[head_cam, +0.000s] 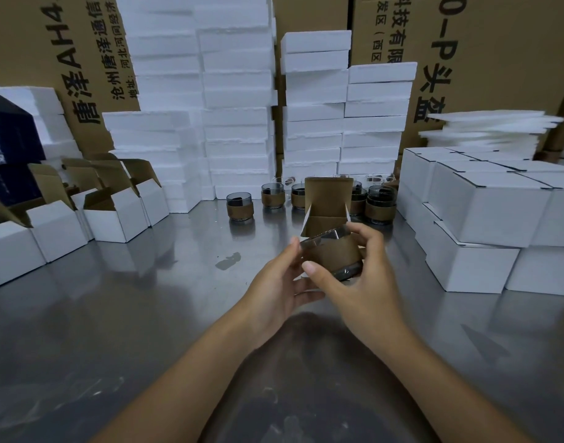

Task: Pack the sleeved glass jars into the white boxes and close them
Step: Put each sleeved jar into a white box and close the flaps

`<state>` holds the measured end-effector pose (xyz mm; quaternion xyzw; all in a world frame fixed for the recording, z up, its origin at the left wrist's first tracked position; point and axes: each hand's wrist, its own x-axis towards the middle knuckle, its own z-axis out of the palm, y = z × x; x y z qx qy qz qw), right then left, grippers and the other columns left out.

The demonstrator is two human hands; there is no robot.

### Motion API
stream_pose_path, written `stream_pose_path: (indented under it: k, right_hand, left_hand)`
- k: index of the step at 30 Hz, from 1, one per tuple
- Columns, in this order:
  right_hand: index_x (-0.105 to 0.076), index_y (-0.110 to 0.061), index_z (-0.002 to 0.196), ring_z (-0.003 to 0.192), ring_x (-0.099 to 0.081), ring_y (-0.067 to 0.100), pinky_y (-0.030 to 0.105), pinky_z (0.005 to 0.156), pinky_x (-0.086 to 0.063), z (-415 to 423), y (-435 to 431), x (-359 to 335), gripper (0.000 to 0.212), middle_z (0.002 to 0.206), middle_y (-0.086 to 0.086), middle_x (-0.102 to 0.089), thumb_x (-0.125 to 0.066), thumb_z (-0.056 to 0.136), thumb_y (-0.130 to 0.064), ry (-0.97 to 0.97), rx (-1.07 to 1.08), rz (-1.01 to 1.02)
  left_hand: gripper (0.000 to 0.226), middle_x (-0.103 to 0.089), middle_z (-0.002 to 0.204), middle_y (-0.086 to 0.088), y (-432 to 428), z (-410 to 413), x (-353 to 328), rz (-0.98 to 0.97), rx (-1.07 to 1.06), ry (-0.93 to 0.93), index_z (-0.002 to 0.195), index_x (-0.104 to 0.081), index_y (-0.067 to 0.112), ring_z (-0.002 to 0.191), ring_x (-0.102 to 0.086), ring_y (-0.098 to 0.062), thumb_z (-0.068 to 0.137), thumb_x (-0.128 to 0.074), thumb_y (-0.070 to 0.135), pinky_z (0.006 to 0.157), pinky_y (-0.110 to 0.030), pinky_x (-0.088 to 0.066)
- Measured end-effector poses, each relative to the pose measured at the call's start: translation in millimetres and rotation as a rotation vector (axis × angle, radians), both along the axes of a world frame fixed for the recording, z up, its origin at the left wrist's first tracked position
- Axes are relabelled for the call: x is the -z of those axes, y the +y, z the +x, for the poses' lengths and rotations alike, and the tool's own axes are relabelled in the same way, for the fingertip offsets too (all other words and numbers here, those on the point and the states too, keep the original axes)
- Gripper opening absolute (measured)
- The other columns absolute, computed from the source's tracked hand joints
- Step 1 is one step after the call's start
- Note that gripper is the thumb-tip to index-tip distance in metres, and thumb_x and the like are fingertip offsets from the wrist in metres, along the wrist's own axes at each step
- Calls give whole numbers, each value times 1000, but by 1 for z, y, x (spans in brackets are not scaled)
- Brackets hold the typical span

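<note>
The sleeved jar (333, 254) tilts at the mouth of the open box (327, 215), your right hand (367, 282) curled round it, your left hand (280, 282) holding the box above the desk (146, 314). Other jars (239, 206) stand at twelve o'clock, closed boxes (485, 212) at two.

Brown-sleeved grey jar (333, 257), white box (327, 206)

1. One wide-angle camera, worn on the person's head, is looking forward and down onto the shiny grey steel table (140, 314) from its near edge.
2. It is sitting close: the left hand (274, 282), holding an open white cardboard box (328, 193), and the right hand (367, 282), gripping a brown-sleeved glass jar (332, 254), are filling the middle above the table.
3. It is facing the tall white foam slab stacks (236, 107) at the table's far edge.
</note>
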<state>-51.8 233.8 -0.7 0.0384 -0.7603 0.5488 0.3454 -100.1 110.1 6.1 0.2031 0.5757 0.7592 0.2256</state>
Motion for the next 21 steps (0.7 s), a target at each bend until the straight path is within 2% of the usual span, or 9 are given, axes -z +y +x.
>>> stream_pose_path:
  k: [4, 8, 12, 17, 19, 21]
  right_hand:
    - [-37, -44, 116, 100, -53, -5, 3, 73, -43, 0, 1, 1, 69, 112, -21, -50, -79, 61, -48, -7, -7, 34]
    - [-36, -45, 119, 104, -52, -5, 13, 80, -50, 0, 3, 1, 74, 114, -26, -47, -82, 61, -44, -7, -26, 73]
    - [-31, -56, 111, 109, -48, -8, 3, 83, -42, 0, 5, 1, 74, 111, -35, -44, -83, 61, -40, -11, -42, 147]
    - [-34, -53, 112, 109, -46, -12, -1, 86, -34, -1, 8, 2, 75, 113, -33, -47, -85, 63, -26, 47, 7, 254]
    - [-34, -51, 114, 112, -45, -9, 1, 88, -33, -1, 9, 2, 76, 115, -27, -49, -85, 64, -26, 49, 19, 289]
    - [-34, -50, 116, 114, -45, -5, 2, 90, -33, -1, 9, 2, 76, 119, -21, -51, -84, 64, -26, 52, 26, 301]
  left_hand:
    - [50, -67, 118, -6, 0, -1, 2, 12, 6, 18, 122, -57, 25, 109, -64, -24, 83, -43, 53, 93, -36, -51]
    - [50, -65, 121, -5, -2, -2, 1, 25, -33, 56, 125, -58, 27, 112, -62, -22, 82, -47, 50, 91, -35, -53]
    - [41, -63, 126, 0, -3, -2, 1, 33, -77, 141, 127, -58, 29, 109, -63, -15, 88, -48, 39, 86, -30, -54]
    - [40, -65, 120, 3, -5, -3, 1, 7, -118, 241, 130, -55, 28, 107, -63, -16, 93, -44, 17, 85, -33, -53]
    - [44, -63, 123, 3, -5, -2, 1, 10, -130, 258, 129, -56, 31, 109, -62, -16, 88, -48, 16, 76, -26, -53]
    - [52, -62, 125, 3, -5, -1, 0, 11, -146, 271, 128, -57, 33, 108, -63, -13, 78, -49, 20, 75, -23, -52]
